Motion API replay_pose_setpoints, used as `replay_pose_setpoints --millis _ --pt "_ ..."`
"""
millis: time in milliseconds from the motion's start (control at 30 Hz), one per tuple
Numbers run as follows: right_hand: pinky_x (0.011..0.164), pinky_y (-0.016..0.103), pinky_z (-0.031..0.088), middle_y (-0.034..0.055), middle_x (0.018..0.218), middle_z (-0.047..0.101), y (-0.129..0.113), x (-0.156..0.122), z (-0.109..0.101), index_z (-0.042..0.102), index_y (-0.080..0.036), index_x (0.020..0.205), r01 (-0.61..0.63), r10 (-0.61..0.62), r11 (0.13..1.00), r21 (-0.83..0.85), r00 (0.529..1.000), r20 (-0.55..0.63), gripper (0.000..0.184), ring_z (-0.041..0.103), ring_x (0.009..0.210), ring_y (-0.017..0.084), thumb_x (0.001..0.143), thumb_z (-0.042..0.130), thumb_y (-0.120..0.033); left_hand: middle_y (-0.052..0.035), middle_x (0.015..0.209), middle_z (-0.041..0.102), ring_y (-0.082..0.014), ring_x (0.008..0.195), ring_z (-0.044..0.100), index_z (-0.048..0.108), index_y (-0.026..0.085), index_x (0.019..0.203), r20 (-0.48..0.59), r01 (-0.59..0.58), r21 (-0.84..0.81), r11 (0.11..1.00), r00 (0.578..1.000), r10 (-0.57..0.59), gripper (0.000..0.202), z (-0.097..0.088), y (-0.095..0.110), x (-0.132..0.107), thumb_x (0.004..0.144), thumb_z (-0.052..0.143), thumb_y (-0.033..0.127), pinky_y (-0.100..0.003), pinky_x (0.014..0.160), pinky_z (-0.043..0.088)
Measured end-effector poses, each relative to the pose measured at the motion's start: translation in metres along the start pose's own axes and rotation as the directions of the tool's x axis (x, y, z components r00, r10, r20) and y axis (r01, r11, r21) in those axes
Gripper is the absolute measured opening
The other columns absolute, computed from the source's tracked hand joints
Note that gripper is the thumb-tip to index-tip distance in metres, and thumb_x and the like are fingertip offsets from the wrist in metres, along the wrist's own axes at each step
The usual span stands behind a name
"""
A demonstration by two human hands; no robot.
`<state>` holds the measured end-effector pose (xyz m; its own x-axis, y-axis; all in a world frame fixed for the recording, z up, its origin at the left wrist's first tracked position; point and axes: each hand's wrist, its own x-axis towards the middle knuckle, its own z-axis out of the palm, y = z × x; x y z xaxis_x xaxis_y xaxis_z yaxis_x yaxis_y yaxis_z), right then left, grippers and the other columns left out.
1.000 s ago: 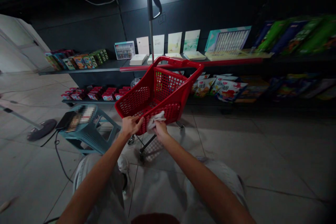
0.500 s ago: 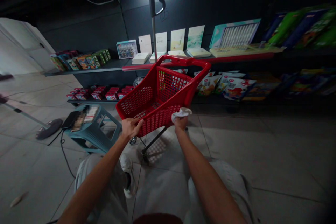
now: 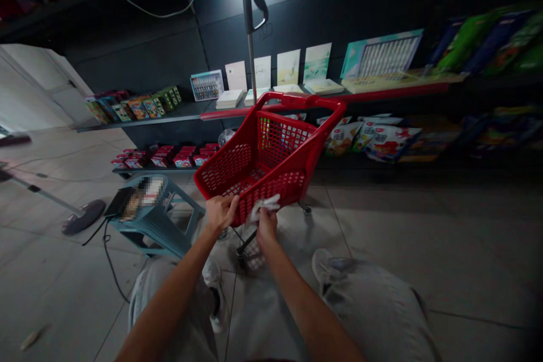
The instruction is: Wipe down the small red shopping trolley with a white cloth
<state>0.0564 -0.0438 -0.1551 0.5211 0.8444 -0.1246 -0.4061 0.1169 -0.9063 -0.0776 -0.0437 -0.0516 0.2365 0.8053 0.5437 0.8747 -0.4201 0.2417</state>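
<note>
A small red plastic shopping cart (image 3: 271, 153) with a mesh basket stands on the tiled floor in front of me, its metal pole and black handle rising behind it. My left hand (image 3: 220, 212) grips the near rim of the basket at its left corner. My right hand (image 3: 266, 222) is closed on a crumpled white cloth (image 3: 264, 205) and presses it against the outside of the basket's near wall, just right of my left hand. My knees in light trousers show below my arms.
A teal plastic stool (image 3: 155, 220) with a dark device on it stands left of the cart. A fan base (image 3: 82, 216) and cable lie further left. Dark shelves (image 3: 178, 113) behind hold boxes, cards and snack bags.
My right hand with the cloth swept right along the basket's near wall, then came back left and lower beside my left hand. My left hand kept its grip on the rim.
</note>
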Motion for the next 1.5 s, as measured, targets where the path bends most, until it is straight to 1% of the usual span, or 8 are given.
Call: replay_pose_setpoints --millis 100,200,300,400,700,1133,1300,1500 --pt "0.1 0.039 0.055 0.0129 0.128 0.07 -0.069 0.044 -0.003 0.06 -0.019 0.129 0.269 -0.268 0.962 -0.057 0.963 0.023 0.048 0.067 0.114 0.024 0.084 0.058 -0.036 -0.0052 0.054 0.056 -0.0151 0.055 0.051 0.053 0.02 0.056 0.001 -0.026 -0.021 0.999 1.0 0.026 0.064 0.0 0.0 -0.001 0.108 0.031 0.052 -0.032 0.061 0.025" --pt "0.103 0.044 0.052 0.0132 0.119 0.068 -0.134 0.085 -0.012 0.066 -0.019 0.118 0.615 -0.563 0.702 -0.359 0.788 0.25 0.037 0.064 0.111 0.028 0.084 0.063 -0.031 -0.0048 0.053 0.056 -0.0151 0.055 0.05 0.052 0.02 0.055 0.016 -0.044 -0.029 0.999 0.999 0.045 0.064 -0.002 -0.001 -0.001 0.107 0.032 0.052 -0.032 0.061 0.026" --pt "0.107 0.048 0.049 0.0138 0.115 0.065 -0.174 0.118 -0.032 0.069 -0.02 0.11 0.816 -0.603 0.333 -0.473 0.57 0.558 0.028 0.06 0.115 0.03 0.085 0.056 -0.018 -0.0045 0.054 0.056 -0.0151 0.055 0.05 0.053 0.02 0.056 0.049 -0.049 -0.019 0.999 0.998 0.05 0.063 -0.006 -0.003 -0.002 0.107 0.032 0.052 -0.031 0.062 0.027" --pt "0.107 0.047 0.05 0.0138 0.12 0.061 -0.19 0.138 -0.054 0.067 -0.02 0.118 0.867 -0.573 0.155 -0.474 0.47 0.672 0.036 0.059 0.117 0.03 0.086 0.052 -0.012 -0.0042 0.054 0.056 -0.0151 0.056 0.051 0.053 0.02 0.057 0.076 -0.058 -0.018 0.998 0.995 0.06 0.062 -0.008 -0.006 -0.002 0.106 0.033 0.053 -0.03 0.062 0.028" --pt "0.109 0.047 0.048 0.0146 0.121 0.065 -0.223 0.144 -0.066 0.068 -0.019 0.117 0.824 -0.736 0.163 -0.542 0.468 0.49 0.033 0.059 0.119 0.03 0.089 0.05 -0.014 -0.0037 0.054 0.055 -0.0153 0.055 0.051 0.053 0.021 0.057 0.086 -0.087 -0.068 0.994 0.992 0.092 0.058 -0.013 -0.022 -0.008 0.104 0.039 0.052 -0.03 0.061 0.03" --pt "0.114 0.05 0.038 0.0121 0.122 0.07 -0.242 0.128 -0.057 0.068 -0.02 0.115 0.775 -0.684 -0.066 -0.629 0.424 0.594 0.03 0.053 0.125 0.03 0.091 0.05 -0.018 -0.0021 0.054 0.052 -0.0146 0.054 0.05 0.05 0.021 0.056 0.069 -0.163 -0.119 0.979 0.983 0.172 0.056 -0.031 -0.059 -0.008 0.105 0.041 0.045 -0.031 0.059 0.032" --pt "0.113 0.053 0.039 0.0125 0.106 0.071 -0.246 0.128 -0.055 0.068 -0.019 0.104 0.763 -0.713 -0.079 -0.642 0.407 0.571 0.022 0.057 0.111 0.031 0.088 0.053 -0.019 -0.0023 0.051 0.048 -0.016 0.052 0.047 0.04 0.023 0.052 -0.075 -0.083 -0.064 0.995 0.994 0.078 0.056 -0.02 -0.079 -0.002 0.106 0.038 0.038 -0.033 0.064 0.036" --pt "0.112 0.055 0.038 0.013 0.104 0.07 -0.248 0.116 -0.05 0.066 -0.019 0.104 0.785 -0.666 -0.111 -0.61 0.397 0.632 0.021 0.056 0.109 0.032 0.087 0.054 -0.02 -0.0055 0.063 0.054 -0.0202 0.066 0.053 0.047 0.023 0.062 -0.119 0.046 0.08 0.996 0.992 -0.036 0.048 -0.012 -0.088 0.0 0.106 0.035 0.035 -0.037 0.079 0.042"
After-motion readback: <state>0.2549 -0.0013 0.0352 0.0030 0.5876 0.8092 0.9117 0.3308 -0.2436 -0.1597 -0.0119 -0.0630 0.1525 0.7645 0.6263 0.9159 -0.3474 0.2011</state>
